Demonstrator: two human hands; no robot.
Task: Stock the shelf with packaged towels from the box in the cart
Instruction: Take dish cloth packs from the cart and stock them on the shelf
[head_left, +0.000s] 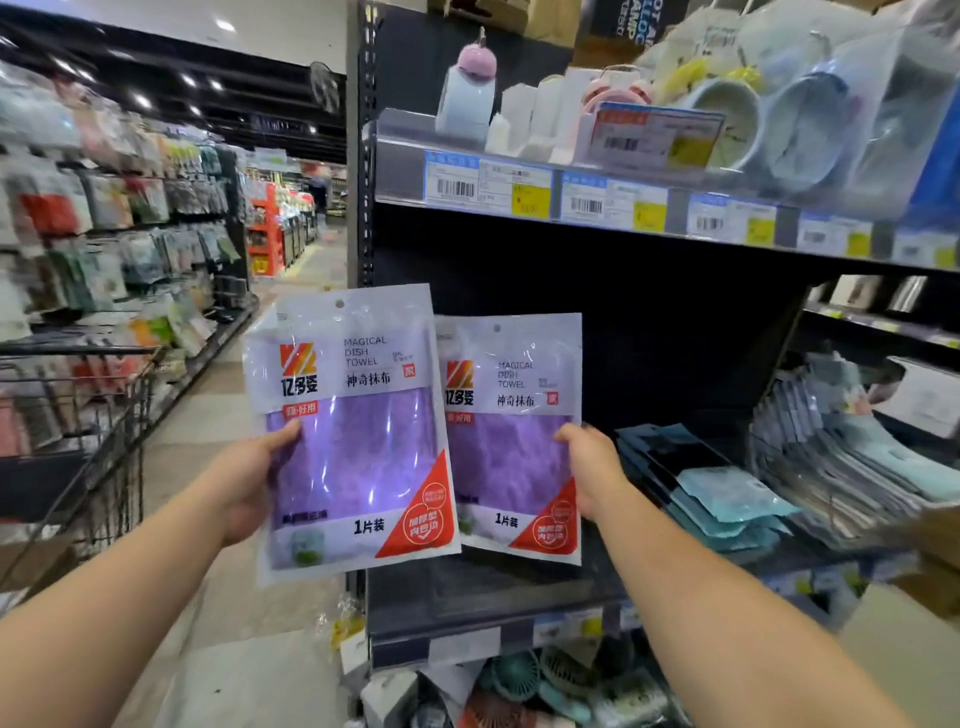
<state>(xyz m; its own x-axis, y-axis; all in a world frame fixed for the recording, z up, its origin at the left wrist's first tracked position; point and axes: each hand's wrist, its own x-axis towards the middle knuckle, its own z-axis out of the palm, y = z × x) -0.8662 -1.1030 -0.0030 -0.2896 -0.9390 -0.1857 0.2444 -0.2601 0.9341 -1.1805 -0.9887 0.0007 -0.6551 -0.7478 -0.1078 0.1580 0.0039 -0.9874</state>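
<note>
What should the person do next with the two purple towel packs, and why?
Probably set the right hand's pack down in the bare gap of the shelf, left of the teal packs. It already hangs over that gap, while the left hand's pack is out past the shelf's end.

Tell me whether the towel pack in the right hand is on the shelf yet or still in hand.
Still in hand. The right hand grips the right purple towel pack by its edge, upright before the dark shelf bay.

Left purple towel pack (349, 431), right purple towel pack (511, 441): "MAGICAL DISH TOWEL", "1片装" at 6 o'clock (shelf price tags (488, 188) unreadable).
</note>
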